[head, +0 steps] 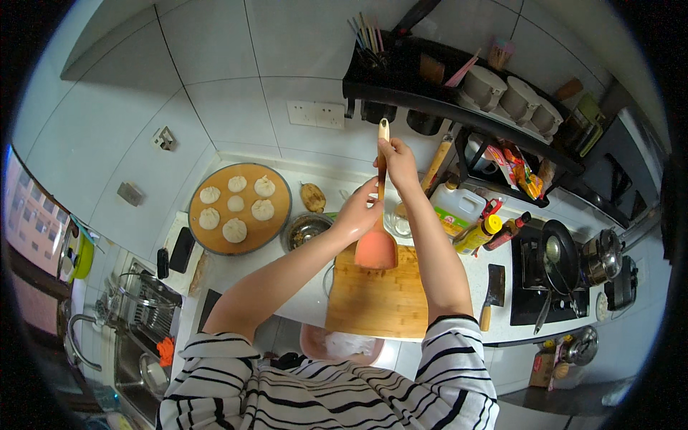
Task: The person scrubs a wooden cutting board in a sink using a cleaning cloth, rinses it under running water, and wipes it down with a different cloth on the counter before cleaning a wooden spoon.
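Note:
My left hand and my right hand both hold the wooden handle of a spatula with an orange-pink blade. My right hand grips the upper handle, while my left hand closes around it lower, near the blade. The spatula hangs blade down over the back edge of a wooden cutting board. To the left, several pleated dough buns sit on a round tan board with a grey rim. Between the round board and the cutting board is a metal bowl.
A cleaver lies right of the cutting board. Behind it stand a large plastic jug, a yellow bottle and a dark sauce bottle. The stove at right holds a black pan. A black shelf overhangs the back; a sink is left.

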Action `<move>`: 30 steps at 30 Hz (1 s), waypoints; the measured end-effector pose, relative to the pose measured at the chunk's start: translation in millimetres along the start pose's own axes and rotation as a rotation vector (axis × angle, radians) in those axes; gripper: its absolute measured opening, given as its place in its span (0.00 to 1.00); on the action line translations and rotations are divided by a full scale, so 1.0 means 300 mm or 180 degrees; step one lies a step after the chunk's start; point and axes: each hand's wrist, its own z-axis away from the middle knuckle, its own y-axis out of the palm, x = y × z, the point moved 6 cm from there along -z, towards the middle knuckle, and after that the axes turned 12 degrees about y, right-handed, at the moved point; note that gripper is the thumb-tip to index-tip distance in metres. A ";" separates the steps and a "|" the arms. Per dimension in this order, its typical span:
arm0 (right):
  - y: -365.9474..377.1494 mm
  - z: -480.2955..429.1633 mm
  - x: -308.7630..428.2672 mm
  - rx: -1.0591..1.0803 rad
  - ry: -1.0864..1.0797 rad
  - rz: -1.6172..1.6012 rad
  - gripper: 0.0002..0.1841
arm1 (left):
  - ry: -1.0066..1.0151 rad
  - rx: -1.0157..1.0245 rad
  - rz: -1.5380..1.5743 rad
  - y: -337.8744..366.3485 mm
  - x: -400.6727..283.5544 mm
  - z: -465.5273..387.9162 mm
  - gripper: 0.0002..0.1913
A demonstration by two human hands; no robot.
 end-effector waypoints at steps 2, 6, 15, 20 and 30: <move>0.002 -0.020 -0.013 -0.0191 -0.0171 0.0185 0.15 | 0.0105 -0.0112 -0.0120 0.006 0.041 -0.017 0.28; -0.011 -0.073 -0.091 -0.0292 -0.0357 0.0373 0.14 | -0.0703 0.0121 0.0738 0.008 0.130 -0.013 0.26; 0.038 0.094 -0.255 -0.0469 0.0154 -0.0599 0.19 | -0.0405 -0.0530 0.0463 -0.193 0.189 0.300 0.18; 0.349 0.369 -0.312 0.0987 0.0876 -0.0972 0.17 | -0.0683 -0.1124 0.0037 -0.403 0.196 0.640 0.11; 1.242 0.995 -0.206 0.3403 0.1316 -0.0425 0.15 | -0.0907 -0.2663 -0.0335 -0.919 0.141 1.480 0.11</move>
